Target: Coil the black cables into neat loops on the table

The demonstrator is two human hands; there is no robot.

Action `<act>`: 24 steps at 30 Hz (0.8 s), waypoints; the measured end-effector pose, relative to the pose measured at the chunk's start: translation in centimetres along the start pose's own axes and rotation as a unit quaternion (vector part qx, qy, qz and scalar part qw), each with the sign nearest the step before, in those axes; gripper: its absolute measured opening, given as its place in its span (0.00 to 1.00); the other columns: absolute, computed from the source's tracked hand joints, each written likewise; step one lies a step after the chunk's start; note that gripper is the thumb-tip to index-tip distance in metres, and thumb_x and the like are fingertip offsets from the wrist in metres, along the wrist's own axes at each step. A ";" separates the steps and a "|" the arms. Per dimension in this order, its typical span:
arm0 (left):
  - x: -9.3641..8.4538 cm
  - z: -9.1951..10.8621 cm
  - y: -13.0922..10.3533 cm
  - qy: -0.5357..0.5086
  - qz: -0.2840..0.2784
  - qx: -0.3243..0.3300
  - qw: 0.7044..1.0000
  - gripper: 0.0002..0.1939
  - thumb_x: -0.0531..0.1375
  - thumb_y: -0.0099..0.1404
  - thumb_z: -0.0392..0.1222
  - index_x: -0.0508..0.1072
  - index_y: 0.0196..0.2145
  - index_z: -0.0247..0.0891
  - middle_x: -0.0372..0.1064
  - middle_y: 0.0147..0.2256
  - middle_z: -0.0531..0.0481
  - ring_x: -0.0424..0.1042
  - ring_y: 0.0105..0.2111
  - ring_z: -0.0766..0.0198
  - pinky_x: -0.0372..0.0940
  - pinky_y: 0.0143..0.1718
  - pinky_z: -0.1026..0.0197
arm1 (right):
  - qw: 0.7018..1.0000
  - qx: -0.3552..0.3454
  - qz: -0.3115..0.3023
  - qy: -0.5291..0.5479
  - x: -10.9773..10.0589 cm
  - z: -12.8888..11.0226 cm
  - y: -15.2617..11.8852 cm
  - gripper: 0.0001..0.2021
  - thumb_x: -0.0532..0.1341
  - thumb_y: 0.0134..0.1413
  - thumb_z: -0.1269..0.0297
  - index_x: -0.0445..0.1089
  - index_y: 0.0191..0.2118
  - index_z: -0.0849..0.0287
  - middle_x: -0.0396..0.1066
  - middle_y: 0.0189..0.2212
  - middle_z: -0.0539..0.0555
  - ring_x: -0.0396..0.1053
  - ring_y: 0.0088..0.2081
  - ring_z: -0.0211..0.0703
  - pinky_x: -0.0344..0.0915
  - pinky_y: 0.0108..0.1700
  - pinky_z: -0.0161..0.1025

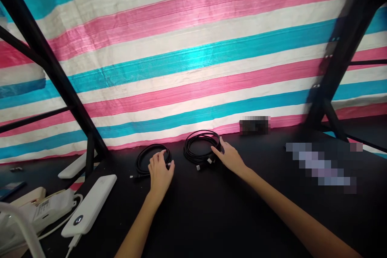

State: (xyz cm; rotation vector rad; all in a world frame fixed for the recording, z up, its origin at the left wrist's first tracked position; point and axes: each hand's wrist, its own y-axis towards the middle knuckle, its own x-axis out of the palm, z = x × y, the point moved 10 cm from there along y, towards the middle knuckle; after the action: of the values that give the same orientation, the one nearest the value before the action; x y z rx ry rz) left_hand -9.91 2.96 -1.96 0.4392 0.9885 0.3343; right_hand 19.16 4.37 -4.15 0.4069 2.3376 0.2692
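Two coils of black cable lie side by side near the back of the black table. My left hand (161, 171) rests over the right side of the left cable coil (139, 161), its fingers bent slightly and its thumb apart. Pale connector ends show beside that coil. At the right edge of the larger cable coil (186, 154) is my right hand (232, 158), thumb and forefinger spread. Light-coloured plugs (204, 164) lie at the front of this coil, left of my right thumb. Neither hand visibly closes round a cable.
A white power bank (93, 205) with a white cable lies left, near a white power strip (54, 207) and another white slab (75, 165). Black frame posts (60, 76) stand at both sides. Striped sheeting (193, 56) hangs behind. Blurred items (254, 125) lie right.
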 end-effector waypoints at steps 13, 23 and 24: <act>3.7 -1.1 -1.0 0.070 -0.184 -0.016 0.980 0.27 0.54 0.54 0.63 0.70 0.36 0.34 0.69 0.37 0.40 0.66 0.40 0.49 0.57 0.38 0.56 | 0.991 -0.072 0.049 -0.101 -1.5 -1.2 -1.8 0.12 0.52 0.56 0.61 0.71 0.41 0.53 0.67 0.46 0.52 0.70 0.36 0.44 0.61 0.33 0.37; 3.2 0.4 -1.3 0.067 -0.147 0.027 0.987 0.24 0.50 0.57 0.63 0.67 0.25 0.38 0.68 0.30 0.43 0.64 0.38 0.50 0.57 0.33 0.57 | 0.987 -0.017 0.118 -0.111 -5.1 1.7 -0.1 0.14 0.51 0.57 0.59 0.68 0.45 0.53 0.67 0.46 0.53 0.67 0.26 0.37 0.58 0.31 0.37; 3.2 0.3 -1.3 0.057 -0.142 0.025 0.988 0.24 0.51 0.57 0.63 0.68 0.26 0.38 0.68 0.30 0.43 0.64 0.38 0.51 0.57 0.34 0.57 | 0.987 -0.001 0.117 -0.108 -5.6 2.6 0.1 0.14 0.51 0.56 0.60 0.68 0.44 0.53 0.67 0.47 0.53 0.67 0.27 0.37 0.58 0.31 0.37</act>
State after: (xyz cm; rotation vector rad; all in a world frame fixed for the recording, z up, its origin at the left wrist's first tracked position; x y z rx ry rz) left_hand -7.96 3.24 -4.80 0.3214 1.1582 0.0773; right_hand 24.81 2.66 -2.39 0.6778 2.0776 0.3219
